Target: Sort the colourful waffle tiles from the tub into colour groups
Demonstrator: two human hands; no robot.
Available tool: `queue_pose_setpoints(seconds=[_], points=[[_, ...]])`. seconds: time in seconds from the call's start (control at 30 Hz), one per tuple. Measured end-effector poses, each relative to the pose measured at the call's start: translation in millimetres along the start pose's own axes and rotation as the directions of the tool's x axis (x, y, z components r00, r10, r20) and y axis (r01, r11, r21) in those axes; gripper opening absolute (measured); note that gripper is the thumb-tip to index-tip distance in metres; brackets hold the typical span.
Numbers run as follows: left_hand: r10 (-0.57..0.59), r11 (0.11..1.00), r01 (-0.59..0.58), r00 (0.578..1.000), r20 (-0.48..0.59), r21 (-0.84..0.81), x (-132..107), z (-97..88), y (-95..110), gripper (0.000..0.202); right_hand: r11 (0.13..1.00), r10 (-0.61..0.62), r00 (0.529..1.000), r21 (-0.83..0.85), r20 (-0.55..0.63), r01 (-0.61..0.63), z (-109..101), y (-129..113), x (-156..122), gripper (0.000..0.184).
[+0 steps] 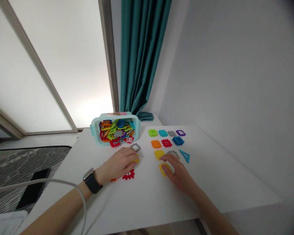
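Note:
My left hand (pixel 121 161), with a dark watch on its wrist, bends its fingers over a yellow interlocking toy piece (pixel 137 160) and hides most of it. Just below those fingers lies a red notched piece (pixel 129 175), with an orange one (pixel 114 179) partly under the hand. Beyond the fingertips sits a grey ring-shaped piece (pixel 135 147). My right hand (pixel 177 171) has thumb and fingers apart, the thumb at a yellow frame piece (pixel 164 170) lying on the table. Its index fingertip is beside a yellow square piece (pixel 158 154); a grey piece (pixel 173 152) is partly covered.
A light-blue tub (pixel 94 132) full of mixed pieces stands at the back left. Rows of pieces, including a green one (pixel 153 132), an orange one (pixel 156 144) and a blue triangle (pixel 185 156), lie on the white table (pixel 142 202). A pale cable (pixel 51 180) crosses my left forearm.

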State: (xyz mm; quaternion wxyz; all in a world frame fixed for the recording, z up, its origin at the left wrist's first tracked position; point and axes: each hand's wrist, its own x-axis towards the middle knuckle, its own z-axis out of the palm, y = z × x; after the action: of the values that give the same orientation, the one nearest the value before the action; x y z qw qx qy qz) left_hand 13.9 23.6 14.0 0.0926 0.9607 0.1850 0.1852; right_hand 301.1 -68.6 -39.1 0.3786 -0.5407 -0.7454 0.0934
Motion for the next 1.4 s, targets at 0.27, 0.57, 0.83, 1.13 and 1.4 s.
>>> queue_pose_setpoints(seconds=[0.27, 0.57, 0.83, 1.13, 1.4], points=[[-0.262, 0.964, 0.265, 0.952, -0.158, -0.002, -61.4, -14.8, -35.8, 0.025, 0.988, -0.152, 0.97, 0.061, 0.192, 0.142, 46.7, -54.3, 64.0, 0.019], [-0.465, 0.885, 0.444, 0.85, -0.248, -0.139, -92.4, -9.8, -53.2, 0.022, 0.948, -0.292, 0.911, -0.036, 0.29, 0.316, 102.8, -81.1, 93.4, 0.016], [-0.363, 0.928, 0.36, 0.932, -0.015, -0.091, -94.0, -8.7, -49.0, 0.053, 0.969, -0.222, 0.966, -0.08, 0.131, 0.233, 108.8, -56.6, 79.8, 0.034], [-0.377, 0.923, 0.371, 0.925, -0.054, -0.101, -91.7, -1.6, -55.7, 0.022, 0.972, -0.221, 0.962, -0.047, 0.16, 0.231, 109.9, -62.2, 75.5, 0.035], [-0.33, 0.944, 0.323, 0.903, -0.275, -0.071, -86.2, -1.1, -47.5, 0.033, 0.987, -0.149, 0.982, 0.078, 0.116, 0.14, 108.2, -68.7, 75.6, 0.031]])
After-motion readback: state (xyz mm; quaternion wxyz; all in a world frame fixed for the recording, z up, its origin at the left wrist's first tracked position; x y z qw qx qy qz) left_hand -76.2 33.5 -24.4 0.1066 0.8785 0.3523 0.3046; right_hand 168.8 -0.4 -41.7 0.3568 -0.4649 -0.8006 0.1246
